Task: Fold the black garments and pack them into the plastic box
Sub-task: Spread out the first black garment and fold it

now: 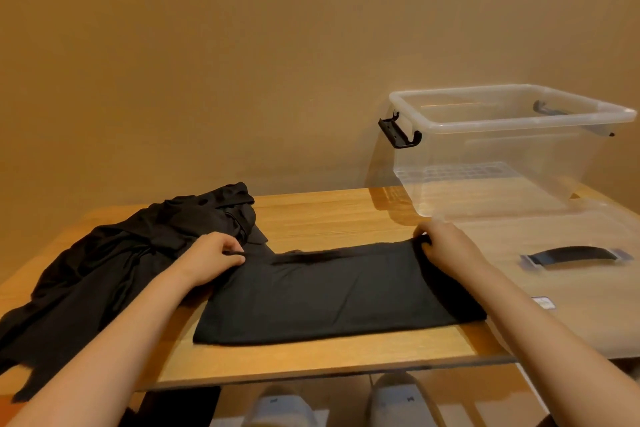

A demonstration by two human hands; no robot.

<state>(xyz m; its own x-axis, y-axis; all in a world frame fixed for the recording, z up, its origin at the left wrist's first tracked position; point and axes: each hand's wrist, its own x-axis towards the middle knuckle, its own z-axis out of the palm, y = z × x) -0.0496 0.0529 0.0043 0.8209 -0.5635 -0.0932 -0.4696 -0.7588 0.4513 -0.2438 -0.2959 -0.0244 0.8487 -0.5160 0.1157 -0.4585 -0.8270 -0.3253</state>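
We note the garment [329, 298] lying flat on the counter [329, 215] as a long dark band, part-folded, its long axis running left to right in front of us. Both hands sit on its far edge, one at each end.

Left hand [211, 258]: thumb and curled fingers pinch the cloth at the far left corner, where the band meets the pile [121, 253] of unfolded black cloth.

Right hand [446, 246]: fingers curled over the far right corner, grip closed on the edge. It is black on black here, so we cannot be sure how much cloth is taken up, though it looks like the edge only.

Key relation: the garment lies between the two grips and toward us from both, so each hand holds one end of the same long edge. The box [485, 156] stands open at the far right of the counter, beyond the right hand and apart from the garment. Its lid [571, 288] lies flat beside the garment's right end. The right hand is the nearer to the box.

Judgement: fold half done, and nothing dark shows inside the box. We expect the next fold to go across the long axis, one end carried over to the other. Taking the left end toward the right would shorten the band and leave it on the box side
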